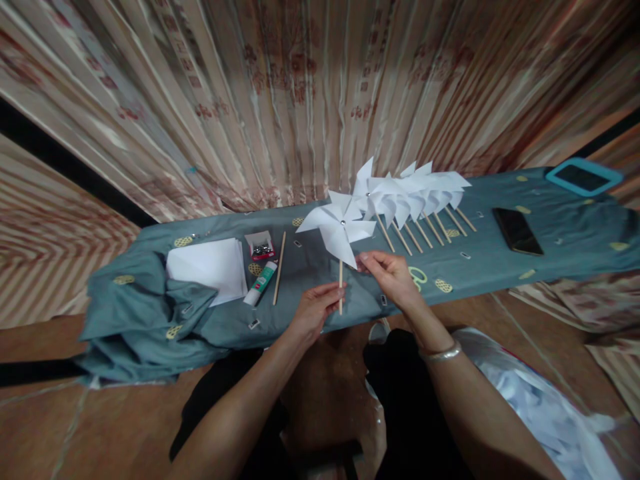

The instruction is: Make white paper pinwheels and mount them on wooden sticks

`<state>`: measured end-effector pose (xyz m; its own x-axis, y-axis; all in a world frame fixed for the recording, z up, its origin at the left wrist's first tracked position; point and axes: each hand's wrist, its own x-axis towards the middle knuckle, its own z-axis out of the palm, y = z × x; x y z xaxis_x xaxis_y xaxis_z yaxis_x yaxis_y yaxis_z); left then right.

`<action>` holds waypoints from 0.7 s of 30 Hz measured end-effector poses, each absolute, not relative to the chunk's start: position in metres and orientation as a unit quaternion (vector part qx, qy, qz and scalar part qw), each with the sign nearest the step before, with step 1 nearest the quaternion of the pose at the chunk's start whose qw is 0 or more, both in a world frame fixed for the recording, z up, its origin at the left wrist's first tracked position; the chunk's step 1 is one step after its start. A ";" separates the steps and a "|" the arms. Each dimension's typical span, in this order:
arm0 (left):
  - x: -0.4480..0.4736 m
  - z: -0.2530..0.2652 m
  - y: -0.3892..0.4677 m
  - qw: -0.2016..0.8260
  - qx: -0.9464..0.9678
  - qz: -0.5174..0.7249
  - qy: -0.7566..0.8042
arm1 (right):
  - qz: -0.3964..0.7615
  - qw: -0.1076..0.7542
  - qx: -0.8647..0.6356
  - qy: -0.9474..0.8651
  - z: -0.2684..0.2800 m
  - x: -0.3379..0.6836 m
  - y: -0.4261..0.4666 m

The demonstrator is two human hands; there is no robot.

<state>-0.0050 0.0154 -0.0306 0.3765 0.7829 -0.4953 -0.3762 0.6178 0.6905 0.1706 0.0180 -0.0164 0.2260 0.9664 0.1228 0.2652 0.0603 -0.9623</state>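
A white paper pinwheel (341,227) with a shiny pin at its middle stands upright on a wooden stick. My left hand (320,307) is closed round the lower part of that stick. With thumb and fingers together, my right hand (387,272) pinches the tip of the pinwheel's lower blade. Behind it, several more white pinwheels (420,193) lie overlapping in a row, their sticks pointing toward me. Left of my hands are a loose wooden stick (280,268), a glue stick (261,283) and a small red box of metal pins (261,247).
A stack of white paper (206,268) lies at the left on the grey-green cloth (225,327). Pale green scissors handles (417,277) show beside my right wrist. Farther right are a black phone (517,231) and a blue-framed tablet (584,176). A plastic bag (535,407) sits on the floor.
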 end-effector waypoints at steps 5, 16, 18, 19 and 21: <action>-0.005 -0.032 0.015 0.796 0.241 0.366 0.418 | 0.349 0.509 -0.586 -0.525 -0.014 0.167 0.017; -0.003 -0.029 0.013 0.795 0.230 0.368 0.424 | 0.354 0.484 -0.579 -0.553 -0.017 0.159 0.016; -0.003 -0.028 0.014 0.795 0.227 0.368 0.426 | 0.346 0.479 -0.576 -0.565 -0.016 0.158 0.015; -0.003 -0.028 0.014 0.794 0.227 0.368 0.427 | 0.342 0.477 -0.576 -0.569 -0.015 0.158 0.015; -0.003 -0.028 0.014 0.792 0.229 0.367 0.430 | 0.333 0.480 -0.582 -0.566 -0.013 0.160 0.014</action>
<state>-0.0033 0.0141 -0.0275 0.3604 0.7791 -0.5129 -0.3848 0.6251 0.6791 0.1602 0.0142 -0.0132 0.1381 0.9781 0.1557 0.3382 0.1011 -0.9356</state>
